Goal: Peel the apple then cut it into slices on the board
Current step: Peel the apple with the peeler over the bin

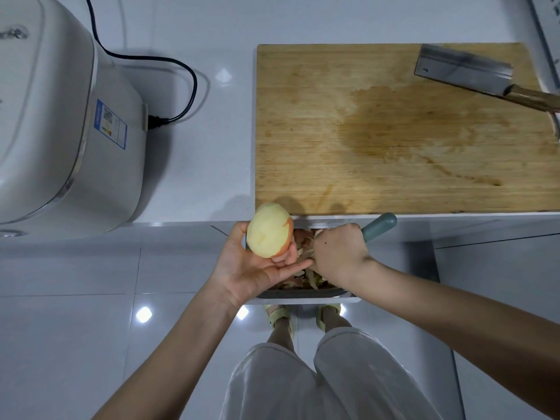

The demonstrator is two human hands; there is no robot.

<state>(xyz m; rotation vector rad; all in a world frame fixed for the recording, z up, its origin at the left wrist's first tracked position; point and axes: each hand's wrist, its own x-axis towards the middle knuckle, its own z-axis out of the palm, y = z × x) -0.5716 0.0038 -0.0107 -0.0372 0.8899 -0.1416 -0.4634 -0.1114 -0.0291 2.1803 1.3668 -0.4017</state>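
My left hand (251, 268) holds a mostly peeled apple (268, 230), pale yellow with a strip of red skin left on its right side, just off the counter's front edge. To its right, my right hand (339, 253) is closed around a peeler with a grey-green handle (378, 227); its blade is hidden behind the hand. Both hands are over a bin (303, 294) holding several peel strips (306, 277). The wooden cutting board (394, 131) lies on the counter beyond, with a wet stain in its middle. A cleaver (463, 69) rests at the board's far right corner.
A white rice cooker (60, 110) stands at the left of the white counter, with its black cord (181, 71) looping toward the board. Below the counter edge I see the tiled floor, my legs and sandals (278, 316).
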